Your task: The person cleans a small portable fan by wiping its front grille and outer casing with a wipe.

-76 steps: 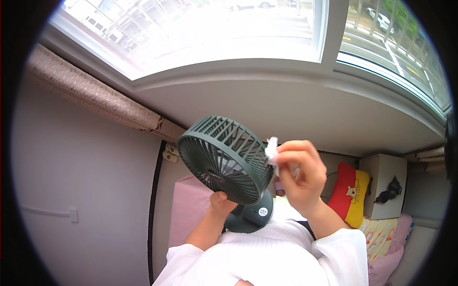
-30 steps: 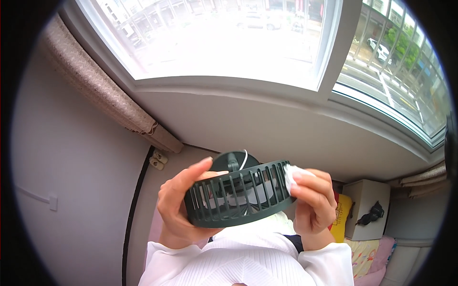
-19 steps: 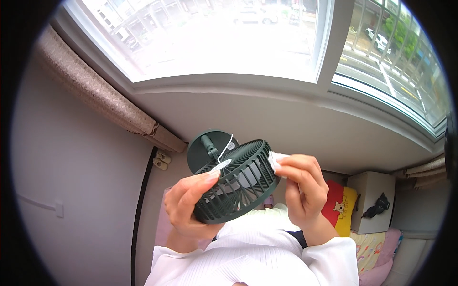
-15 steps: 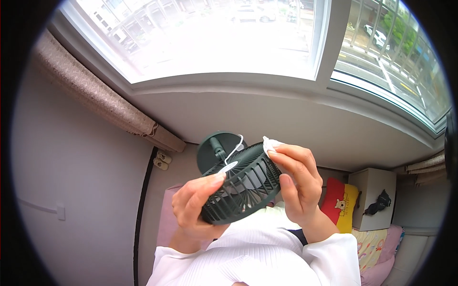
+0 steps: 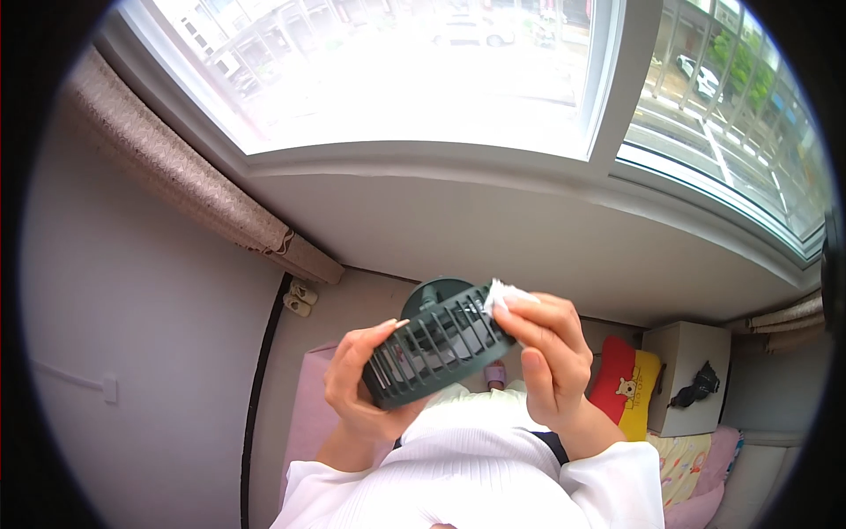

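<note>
A small dark green desk fan (image 5: 436,348) is held up in front of my body, its slatted side turned toward me. Behind the cage shows its round base (image 5: 432,289), partly hidden. My left hand (image 5: 366,379) grips the cage at its left end, fingers over the top edge and palm below. At the upper right of the cage, my right hand (image 5: 551,353) pinches a white wipe (image 5: 504,298) against the slats. The thumb of that hand stands apart from the fan.
A large bright window (image 5: 397,79) and a wall lie ahead. On the left hangs a curtain (image 5: 194,167), with light shoes (image 5: 300,298) on the floor below. To the right are a red and yellow cushion (image 5: 627,388), a pale cabinet (image 5: 683,353) and a bed (image 5: 696,476).
The fan has tilted, so its front face and white centre no longer show and its base sits lower behind the cage. The wipe has shifted slightly down along the rim.
</note>
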Demonstrator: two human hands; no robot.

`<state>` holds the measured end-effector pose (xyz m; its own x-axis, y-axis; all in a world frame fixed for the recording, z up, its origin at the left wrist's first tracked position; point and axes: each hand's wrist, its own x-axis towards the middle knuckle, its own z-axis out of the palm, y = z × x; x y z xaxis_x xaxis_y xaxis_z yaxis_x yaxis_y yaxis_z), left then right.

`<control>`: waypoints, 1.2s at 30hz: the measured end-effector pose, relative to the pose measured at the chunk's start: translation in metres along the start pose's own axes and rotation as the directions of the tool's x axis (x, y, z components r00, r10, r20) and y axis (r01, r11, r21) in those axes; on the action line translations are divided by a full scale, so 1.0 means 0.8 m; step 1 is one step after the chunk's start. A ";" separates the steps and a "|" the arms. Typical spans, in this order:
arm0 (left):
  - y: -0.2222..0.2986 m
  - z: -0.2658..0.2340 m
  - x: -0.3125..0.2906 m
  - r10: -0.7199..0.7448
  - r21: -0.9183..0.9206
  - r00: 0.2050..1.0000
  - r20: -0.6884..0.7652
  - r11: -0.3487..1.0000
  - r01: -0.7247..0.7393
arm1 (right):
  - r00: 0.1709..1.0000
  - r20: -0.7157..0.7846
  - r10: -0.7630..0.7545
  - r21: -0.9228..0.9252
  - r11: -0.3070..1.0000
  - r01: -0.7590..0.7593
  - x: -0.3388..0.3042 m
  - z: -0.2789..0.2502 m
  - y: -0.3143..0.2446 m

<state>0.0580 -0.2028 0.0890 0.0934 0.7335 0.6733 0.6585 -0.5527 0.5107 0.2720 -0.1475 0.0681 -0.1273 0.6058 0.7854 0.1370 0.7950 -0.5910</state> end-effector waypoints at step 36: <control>0.002 0.012 -0.002 -0.147 -0.216 0.981 -0.127 0.969 0.117 | 0.998 0.064 0.005 -0.018 1.000 -0.004 -0.017 -0.001 -0.009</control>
<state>0.0662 -0.2007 0.0838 -0.1001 0.7505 0.6532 0.4880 -0.5351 0.6896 0.2734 -0.1612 0.0617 -0.1894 0.6108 0.7688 0.1548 0.7917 -0.5909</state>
